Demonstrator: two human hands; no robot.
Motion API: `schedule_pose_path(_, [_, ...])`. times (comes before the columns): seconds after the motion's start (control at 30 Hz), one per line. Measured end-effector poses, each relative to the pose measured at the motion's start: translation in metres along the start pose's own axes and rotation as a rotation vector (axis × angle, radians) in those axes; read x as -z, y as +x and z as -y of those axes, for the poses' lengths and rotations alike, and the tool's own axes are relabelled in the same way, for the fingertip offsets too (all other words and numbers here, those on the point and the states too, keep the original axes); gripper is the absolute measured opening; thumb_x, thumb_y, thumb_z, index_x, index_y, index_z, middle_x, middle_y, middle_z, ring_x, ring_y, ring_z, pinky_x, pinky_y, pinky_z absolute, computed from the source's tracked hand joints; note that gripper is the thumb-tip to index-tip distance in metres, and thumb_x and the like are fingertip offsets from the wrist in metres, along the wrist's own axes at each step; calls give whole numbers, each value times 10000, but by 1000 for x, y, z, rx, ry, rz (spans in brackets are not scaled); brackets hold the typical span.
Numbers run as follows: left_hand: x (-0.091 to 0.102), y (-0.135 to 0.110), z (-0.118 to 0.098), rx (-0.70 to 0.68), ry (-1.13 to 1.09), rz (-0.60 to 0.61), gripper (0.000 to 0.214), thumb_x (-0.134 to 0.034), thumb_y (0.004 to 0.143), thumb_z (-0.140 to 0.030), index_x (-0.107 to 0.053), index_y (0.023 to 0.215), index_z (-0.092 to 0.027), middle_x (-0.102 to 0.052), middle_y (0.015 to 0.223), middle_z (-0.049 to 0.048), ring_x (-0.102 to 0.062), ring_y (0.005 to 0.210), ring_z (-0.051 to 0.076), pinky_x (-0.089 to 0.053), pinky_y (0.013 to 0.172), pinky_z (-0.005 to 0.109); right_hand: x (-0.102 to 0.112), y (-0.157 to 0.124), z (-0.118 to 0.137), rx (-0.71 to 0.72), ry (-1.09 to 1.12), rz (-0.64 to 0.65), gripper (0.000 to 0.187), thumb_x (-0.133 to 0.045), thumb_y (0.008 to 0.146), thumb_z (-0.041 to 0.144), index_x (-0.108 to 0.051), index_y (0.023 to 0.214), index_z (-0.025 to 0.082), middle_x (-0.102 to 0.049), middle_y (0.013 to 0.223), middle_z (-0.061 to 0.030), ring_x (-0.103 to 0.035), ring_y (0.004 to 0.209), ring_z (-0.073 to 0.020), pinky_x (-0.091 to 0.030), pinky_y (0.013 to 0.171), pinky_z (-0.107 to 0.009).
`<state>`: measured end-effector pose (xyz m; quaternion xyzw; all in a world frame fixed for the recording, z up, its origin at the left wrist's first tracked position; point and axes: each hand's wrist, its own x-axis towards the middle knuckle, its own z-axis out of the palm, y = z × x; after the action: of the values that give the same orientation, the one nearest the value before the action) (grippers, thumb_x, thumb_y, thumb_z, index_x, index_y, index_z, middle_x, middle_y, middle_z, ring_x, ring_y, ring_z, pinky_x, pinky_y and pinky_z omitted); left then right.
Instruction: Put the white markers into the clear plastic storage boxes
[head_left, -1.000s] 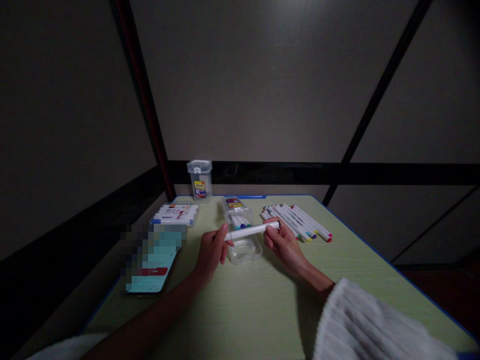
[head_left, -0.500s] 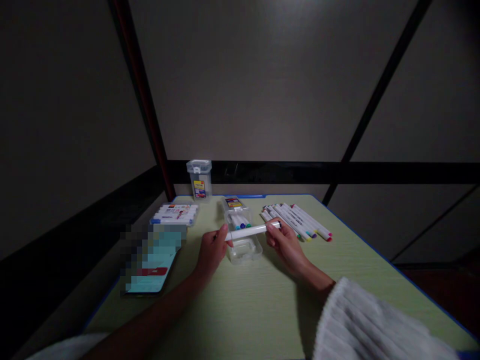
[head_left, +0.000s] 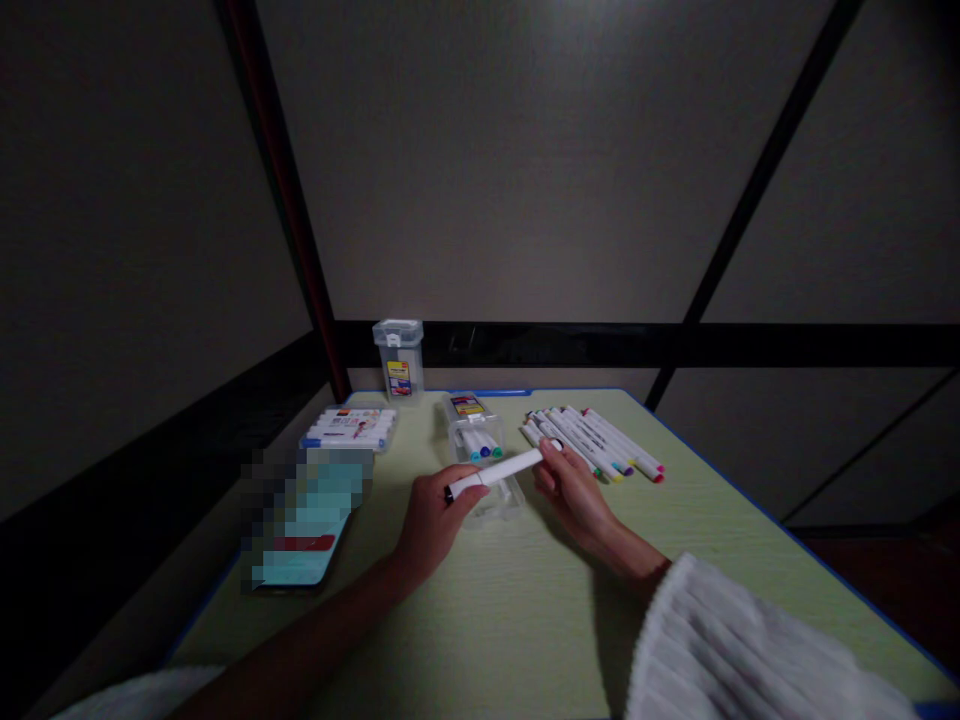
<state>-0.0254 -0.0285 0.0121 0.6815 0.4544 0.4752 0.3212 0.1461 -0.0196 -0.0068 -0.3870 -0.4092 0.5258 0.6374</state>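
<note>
Both my hands hold one white marker (head_left: 496,473) with dark ends, slanted above a clear plastic case (head_left: 480,452). My left hand (head_left: 433,520) is closed round its lower left end. My right hand (head_left: 571,490) pinches its upper right end with the fingertips. The clear case lies open on the table and has a few markers with coloured caps in its far half. A row of several loose white markers (head_left: 596,443) with coloured tips lies just right of my right hand.
A flat pack of markers (head_left: 349,428) lies at the far left of the pale green table (head_left: 525,620). An upright clear box (head_left: 399,360) with a label stands at the back. A phone (head_left: 304,520) lies at the left edge. Dark rails run behind the table.
The marker's left end has dropped and it has tilted; my left hand has slid a little toward me, with its grip shifted to the very end. My right hand has stayed nearly in place.
</note>
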Motion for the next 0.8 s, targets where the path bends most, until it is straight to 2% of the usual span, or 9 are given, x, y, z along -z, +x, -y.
schedule_pose_path(0.2, [0,-4,0,-50,51,75,267,-595,672,-263,-684,908,-177,-706,842,45,-602,636,159,-450,602,237,1,1,1,-29,7,-19,407,-627,660,467,-364,521,190,-291,389,93,-210,370,-48,-172,373,-219])
schedule_pose_path(0.33, [0,-5,1,-99,63,103,261,-625,659,-221,-686,911,-197,-694,919,52,-635,722,175,-467,702,258,1,2,2,-48,25,-50,399,-659,630,433,-368,510,189,-281,373,98,-194,364,-42,-151,368,-217])
schedule_pose_path(0.53, [0,-6,1,-99,68,111,284,-631,666,-230,-673,943,-186,-689,935,60,-643,775,184,-472,748,274,3,2,4,-49,70,-68,380,-684,600,372,-366,506,186,-262,370,108,-160,349,-29,-99,358,-213])
schedule_pose_path(0.8, [-1,-6,-1,-93,111,106,240,-659,641,-215,-682,878,-192,-708,847,43,-639,699,170,-476,708,260,2,-1,7,-50,17,-129,399,-681,595,396,-352,491,196,-256,362,107,-163,326,-28,-91,350,-221])
